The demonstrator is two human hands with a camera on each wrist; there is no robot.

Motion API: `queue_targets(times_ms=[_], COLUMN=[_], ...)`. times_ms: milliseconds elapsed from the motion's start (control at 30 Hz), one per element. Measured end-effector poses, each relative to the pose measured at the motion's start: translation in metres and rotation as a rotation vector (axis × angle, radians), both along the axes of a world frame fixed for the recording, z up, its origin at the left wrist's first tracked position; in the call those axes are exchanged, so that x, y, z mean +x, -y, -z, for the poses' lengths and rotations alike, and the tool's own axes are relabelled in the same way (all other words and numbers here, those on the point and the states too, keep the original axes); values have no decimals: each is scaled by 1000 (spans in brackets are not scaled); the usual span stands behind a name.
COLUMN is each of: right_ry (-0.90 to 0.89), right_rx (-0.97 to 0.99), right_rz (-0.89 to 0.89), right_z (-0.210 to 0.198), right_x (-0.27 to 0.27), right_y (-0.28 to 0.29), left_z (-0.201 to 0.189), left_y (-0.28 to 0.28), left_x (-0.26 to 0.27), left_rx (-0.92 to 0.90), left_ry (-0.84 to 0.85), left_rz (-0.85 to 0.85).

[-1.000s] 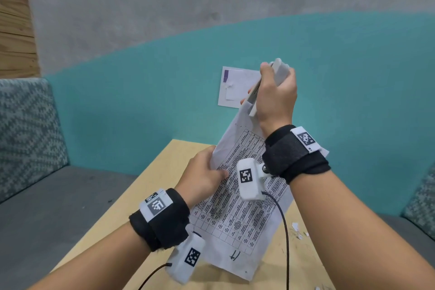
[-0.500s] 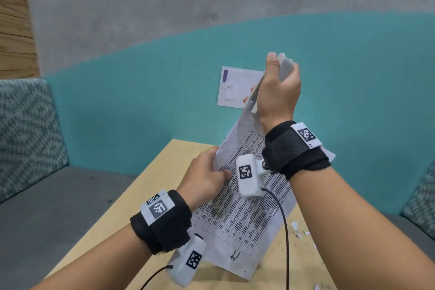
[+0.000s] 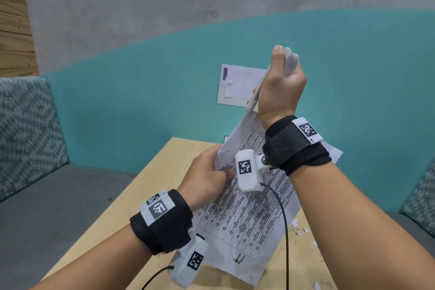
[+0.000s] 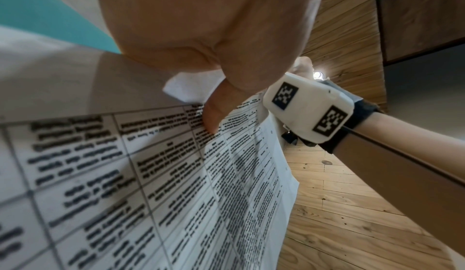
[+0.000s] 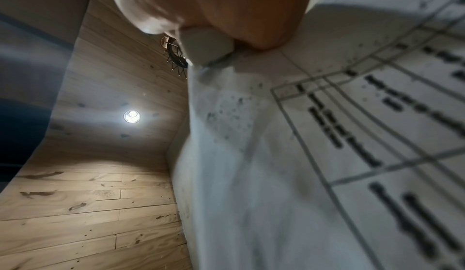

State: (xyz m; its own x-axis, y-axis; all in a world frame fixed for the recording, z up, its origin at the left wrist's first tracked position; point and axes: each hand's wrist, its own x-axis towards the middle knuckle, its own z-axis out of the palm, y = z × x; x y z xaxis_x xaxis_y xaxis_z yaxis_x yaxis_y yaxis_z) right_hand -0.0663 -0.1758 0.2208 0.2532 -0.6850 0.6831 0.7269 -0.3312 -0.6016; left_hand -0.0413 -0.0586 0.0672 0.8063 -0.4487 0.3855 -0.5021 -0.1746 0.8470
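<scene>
Both hands are working on one printed sheet [image 3: 247,219]: the left hand [image 3: 207,172] is pinching the sheet's left edge, thumb pressing on the printed table side, as the left wrist view is showing with the thumb [image 4: 214,115] lying across the text. The right hand [image 3: 280,92] is raised higher, its fingers wrapping round a small white tool [image 3: 290,63] with the thumb lying along its upper end. The tool's lower end is meeting the top corner of the sheet; from the right wrist view the tool [image 5: 206,43] is sitting right at the paper's [image 5: 302,155] upper edge, though I cannot tell whether it is biting the paper. The sheet is hanging tilted in the air between the two hands, its bottom corner dipping over the wooden table [image 3: 146,195]. Small white paper scraps [image 3: 296,226] are lying on the table to the right, and a pale card [image 3: 237,85] is sticking to the teal wall behind.
</scene>
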Motion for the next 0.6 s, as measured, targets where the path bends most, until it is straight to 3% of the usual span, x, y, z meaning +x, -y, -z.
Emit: queue_targets(times_ms=[167,367,433,500,600], right_ry=[-29,231,222,43,-473], right_rx=[-30,148,150,97,-48], right_rz=[-20,112,93,62,25], right_z=[0,-16,-10,11,56], right_x=[-6,-22,-28,-31,-28], right_y=[-1,22,31,34,42], left_z=[-3,3,5,9,12], left_y=[-1,-13,-20,-28,-38], left_x=[3,23,30,43,67], left_rx=[-34,-98,-122,-121,-122], left_ry=[-22,-244,-301,-314,-333], left_rz=[10,21,22,-13,-119])
